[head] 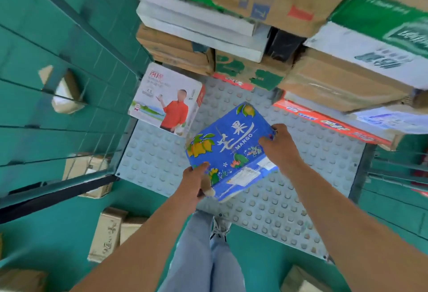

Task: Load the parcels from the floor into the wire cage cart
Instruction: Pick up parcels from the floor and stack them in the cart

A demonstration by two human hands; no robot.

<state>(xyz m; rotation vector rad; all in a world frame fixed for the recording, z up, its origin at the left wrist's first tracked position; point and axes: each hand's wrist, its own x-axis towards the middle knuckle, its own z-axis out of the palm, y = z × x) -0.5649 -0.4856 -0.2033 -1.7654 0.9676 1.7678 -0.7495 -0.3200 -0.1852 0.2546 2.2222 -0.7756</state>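
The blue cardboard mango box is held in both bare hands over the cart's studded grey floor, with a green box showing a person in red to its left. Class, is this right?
One detail is wrong. The blue cardboard mango box is gripped by the left hand and right hand over the studded grey floor, but the head view shows the box with the person in red is white, not green.

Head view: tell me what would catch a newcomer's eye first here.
First the bright blue mango box at centre, held by the left hand at its near corner and the right hand at its far edge, above the cart's studded grey floor. Next, the white box with a red-shirted figure standing behind it, under a tall stack of cartons.
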